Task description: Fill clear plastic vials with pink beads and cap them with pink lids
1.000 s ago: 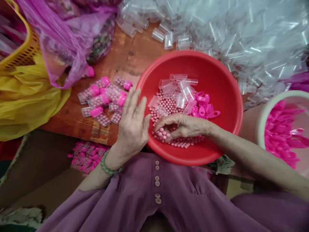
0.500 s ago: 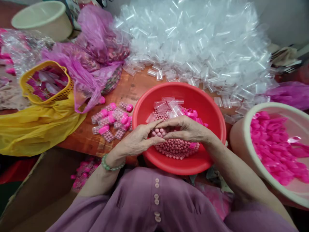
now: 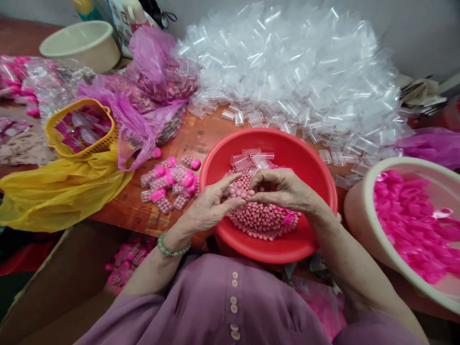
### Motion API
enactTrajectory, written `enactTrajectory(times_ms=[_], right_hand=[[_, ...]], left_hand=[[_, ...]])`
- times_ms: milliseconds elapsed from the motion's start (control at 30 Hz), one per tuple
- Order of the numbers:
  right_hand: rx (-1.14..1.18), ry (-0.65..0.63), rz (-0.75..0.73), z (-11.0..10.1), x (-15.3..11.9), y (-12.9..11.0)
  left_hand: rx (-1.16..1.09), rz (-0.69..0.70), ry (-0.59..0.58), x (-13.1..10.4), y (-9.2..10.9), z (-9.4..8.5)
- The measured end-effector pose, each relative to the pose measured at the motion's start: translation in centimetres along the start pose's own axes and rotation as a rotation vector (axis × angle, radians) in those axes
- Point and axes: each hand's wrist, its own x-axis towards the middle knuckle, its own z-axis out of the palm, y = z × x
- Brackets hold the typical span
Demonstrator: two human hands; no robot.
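Observation:
Over the red basin, my left hand grips a small clear plastic case filled with pink beads between thumb and fingers. My right hand is closed in a pinch at the right end of that case; what its fingertips hold is hidden. Below both hands lies a heap of loose pink beads. Several empty clear cases rest on the beads toward the back of the basin. A bright pink plastic piece lies on the heap at the right.
Left of the basin sit bead-filled cases with pink caps. Behind it rises a large pile of clear cases. A cream tub of pink plastic parts stands at right. A yellow basket and purple bags are at left.
My right hand's fingers have drawn back slightly from my left fingers, showing more of the bead-filled case. The whole view has shifted a little.

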Motion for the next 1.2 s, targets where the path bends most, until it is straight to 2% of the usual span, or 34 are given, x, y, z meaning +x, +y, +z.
enactTrajectory(times_ms=[133,267,367,467,567,633,733,933,1033,1200], right_hand=[[-0.065,-0.004,0.02,-0.4,-0.2,-0.4],[-0.121,0.081,-0.004,-0.2,-0.1,-0.1],[-0.158,0.113,0.013,-0.3,0.1,0.4],[-0.182,0.218,0.033,-0.9,0.1,1.2],[-0.248,0.325,0.062,-1.6,0.2,1.6],[-0.317,0.351,0.087,-1.8,0.2,1.7],[-0.368,0.334,0.111,-1.9,0.2,1.6],[-0.37,0.263,0.137,-2.4,-0.1,2.0],[-0.497,0.195,0.212,-3.1,-0.8,2.1],[-0.766,0.16,0.378,-3.8,-2.6,1.4]], left_hand=[[-0.075,-0.007,-0.034,0.1,0.0,-0.2],[-0.203,-0.019,-0.075,0.2,0.1,-0.3],[-0.323,-0.052,-0.057,0.3,0.1,-0.5],[-0.444,-0.089,-0.085,0.4,0.4,-0.7],[-0.44,-0.021,-0.087,0.1,0.9,-0.7],[-0.391,0.061,-0.054,-0.1,1.3,-0.5],[-0.316,0.115,-0.01,-0.1,1.7,-0.3],[-0.305,0.116,0.049,0.3,1.3,-0.2],[-0.299,0.119,0.03,0.1,1.4,-0.3],[-0.249,0.11,0.041,0.1,1.8,-0.5]])
